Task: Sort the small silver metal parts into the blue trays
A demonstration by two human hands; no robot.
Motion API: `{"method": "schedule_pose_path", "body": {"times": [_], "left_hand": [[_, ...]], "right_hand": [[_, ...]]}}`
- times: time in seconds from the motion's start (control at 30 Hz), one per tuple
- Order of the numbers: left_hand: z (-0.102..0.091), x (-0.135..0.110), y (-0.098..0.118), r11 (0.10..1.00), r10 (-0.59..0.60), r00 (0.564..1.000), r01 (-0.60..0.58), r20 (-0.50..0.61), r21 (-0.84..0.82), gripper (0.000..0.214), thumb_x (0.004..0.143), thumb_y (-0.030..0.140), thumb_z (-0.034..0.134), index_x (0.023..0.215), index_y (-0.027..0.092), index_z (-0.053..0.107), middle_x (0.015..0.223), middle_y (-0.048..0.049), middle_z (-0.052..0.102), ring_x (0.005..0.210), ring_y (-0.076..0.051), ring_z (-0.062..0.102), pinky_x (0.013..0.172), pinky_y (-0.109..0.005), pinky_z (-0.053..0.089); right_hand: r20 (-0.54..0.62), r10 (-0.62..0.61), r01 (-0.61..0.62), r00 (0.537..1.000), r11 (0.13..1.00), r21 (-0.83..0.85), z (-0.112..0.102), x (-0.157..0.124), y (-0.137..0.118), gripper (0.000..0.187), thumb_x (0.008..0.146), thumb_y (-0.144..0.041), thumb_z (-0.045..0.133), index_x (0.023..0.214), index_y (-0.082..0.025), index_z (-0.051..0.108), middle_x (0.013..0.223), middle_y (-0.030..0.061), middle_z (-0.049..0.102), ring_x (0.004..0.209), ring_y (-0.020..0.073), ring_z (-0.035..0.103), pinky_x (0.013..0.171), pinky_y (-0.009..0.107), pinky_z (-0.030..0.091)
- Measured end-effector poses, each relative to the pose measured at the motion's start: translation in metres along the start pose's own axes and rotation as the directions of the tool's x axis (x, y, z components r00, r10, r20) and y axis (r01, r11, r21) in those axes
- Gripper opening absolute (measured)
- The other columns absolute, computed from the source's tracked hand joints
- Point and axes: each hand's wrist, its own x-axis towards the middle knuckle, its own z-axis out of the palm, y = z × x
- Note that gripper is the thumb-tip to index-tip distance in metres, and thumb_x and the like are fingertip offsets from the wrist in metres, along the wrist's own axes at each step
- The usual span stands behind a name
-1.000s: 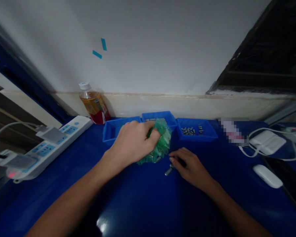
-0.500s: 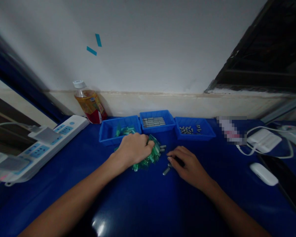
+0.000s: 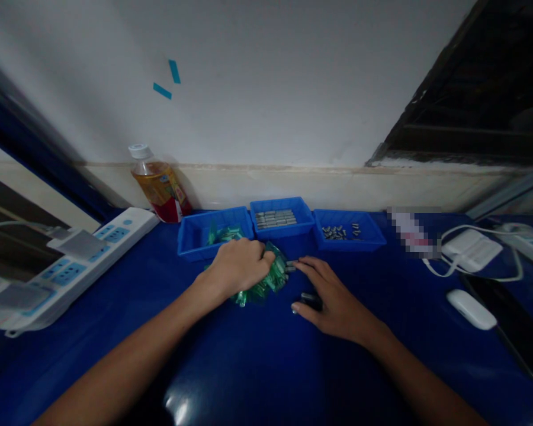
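Observation:
My left hand (image 3: 242, 265) is closed on green see-through plastic packets (image 3: 275, 275), its curled fingers hiding part of the pile on the blue table. More green packets (image 3: 246, 296) stick out below the wrist side. Small metal cylinders (image 3: 290, 266) lie at the pile's right edge. At these cylinders rest the fingertips of my right hand (image 3: 333, 302), thumb and fingers spread apart. Between thumb and palm, a shiny dark piece (image 3: 311, 300) shows; what it is I cannot make out. The thumb tip is close to a bit of metal (image 3: 294, 309).
Behind the hands stand three blue trays: one with green packets (image 3: 186, 242), one with rows of metal cylinders (image 3: 304, 213), one with small metal parts (image 3: 373, 236). A bottle (image 3: 160, 189) and power strip (image 3: 71, 269) are left; a white case (image 3: 471, 309) and phone (image 3: 510, 331) right.
My right hand has opened from a pinch and reached forward and left to the cylinders by the green pile. The left hand keeps its hold, nearly in place.

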Motion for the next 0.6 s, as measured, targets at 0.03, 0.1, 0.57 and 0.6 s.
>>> {"method": "schedule_pose_path", "body": {"times": [0.03, 0.1, 0.57, 0.6], "left_hand": [[0.000, 0.000, 0.000, 1.000, -0.002, 1.000, 0.002, -0.001, -0.001, 0.055, 0.089, 0.040, 0.021, 0.083, 0.015, 0.069, 0.086, -0.0147, 0.070, 0.082, -0.030, 0.066, 0.071, -0.041, 0.050], [0.001, 0.000, 0.000, 1.000, -0.002, 1.000, 0.002, 0.000, -0.004, 0.054, 0.089, 0.040, 0.022, 0.084, 0.015, 0.070, 0.086, -0.0147, 0.070, 0.081, -0.030, 0.066, 0.071, -0.041, 0.050], [0.011, -0.003, 0.011, 0.999, 0.039, 0.999, -0.039, -0.020, 0.007, 0.052, 0.091, 0.040, 0.020, 0.086, 0.016, 0.066, 0.080, -0.0127, 0.069, 0.074, -0.029, 0.065, 0.067, -0.042, 0.049], [0.011, -0.005, 0.014, 0.998, 0.058, 0.998, -0.058, -0.034, 0.002, 0.050, 0.092, 0.039, 0.021, 0.088, 0.016, 0.065, 0.079, -0.0123, 0.069, 0.074, -0.029, 0.065, 0.068, -0.044, 0.048]], "right_hand": [[0.011, 0.005, -0.005, 1.000, 1.000, -0.001, 0.000, 0.000, 0.000, 0.065, 0.079, -0.036, 0.061, 0.137, -0.022, 0.035, 0.137, 0.0115, 0.037, 0.129, 0.0263, 0.034, 0.107, 0.046, 0.033], [0.025, 0.010, -0.010, 1.000, 1.000, -0.002, 0.001, -0.001, 0.001, 0.067, 0.079, -0.037, 0.061, 0.138, -0.023, 0.033, 0.139, 0.0114, 0.036, 0.131, 0.0264, 0.032, 0.108, 0.047, 0.032], [0.002, 0.010, -0.010, 1.000, 1.000, 0.019, 0.001, 0.000, 0.001, 0.064, 0.079, -0.036, 0.061, 0.136, -0.024, 0.036, 0.136, 0.0128, 0.039, 0.128, 0.0289, 0.036, 0.106, 0.050, 0.034], [-0.002, 0.012, -0.012, 1.000, 1.000, 0.024, 0.001, 0.000, 0.002, 0.066, 0.078, -0.037, 0.061, 0.137, -0.024, 0.035, 0.136, 0.0130, 0.038, 0.128, 0.0294, 0.036, 0.105, 0.051, 0.035]]}}
